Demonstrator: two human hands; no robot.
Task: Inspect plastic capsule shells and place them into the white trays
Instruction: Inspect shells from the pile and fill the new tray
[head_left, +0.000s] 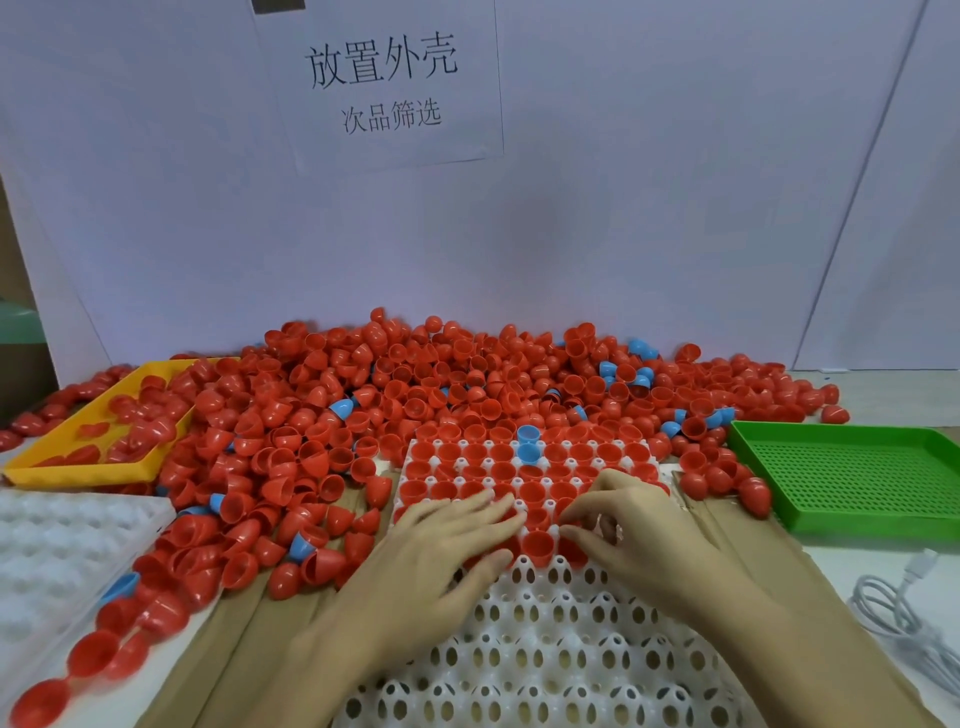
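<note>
Red capsule shells (332, 410) fill the white tray's (545, 649) far rows, where the left hand (441, 540) lies flat with fingers spread and the right hand (628, 525) pinches at one seated shell (537, 545).

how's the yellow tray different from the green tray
The yellow tray sits at the far left, the green tray at the far right. The yellow tray holds red shells and the pile spills over its far end; the green tray has none inside, with shells only against its left wall. The green tray's floor is a perforated grid; the yellow tray's looks solid. Both are shallow, rectangular and plastic.
</note>
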